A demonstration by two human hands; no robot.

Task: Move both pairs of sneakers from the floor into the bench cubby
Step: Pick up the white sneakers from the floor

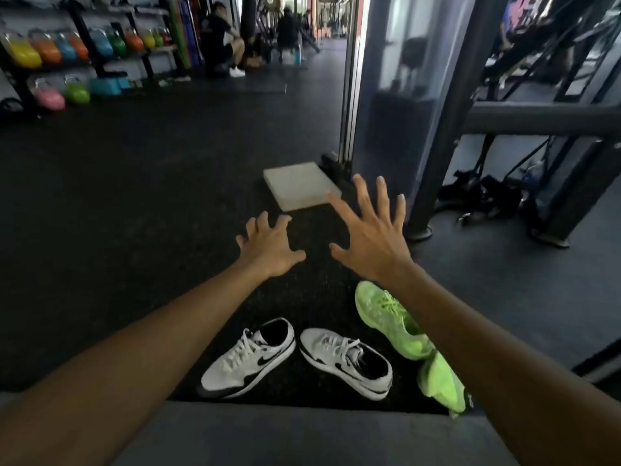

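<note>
Two white-and-black sneakers lie on the dark rubber floor just beyond the bench: the left one (248, 359) and the right one (347, 361), toes angled toward each other. To their right lie two neon green sneakers, one (389, 319) further out and one (440, 381) close to the bench, partly hidden by my right forearm. My left hand (268, 247) and my right hand (371, 230) are stretched out above the floor beyond the shoes, fingers spread, holding nothing. The grey bench top (302, 432) fills the bottom edge; its cubby is not visible.
A pale square pad (299, 190) lies on the floor ahead. Dark steel rack posts (447, 129) and tangled straps stand to the right. A rack of coloured kettlebells (67, 52) lines the far left wall. Two people sit in the background (221, 38).
</note>
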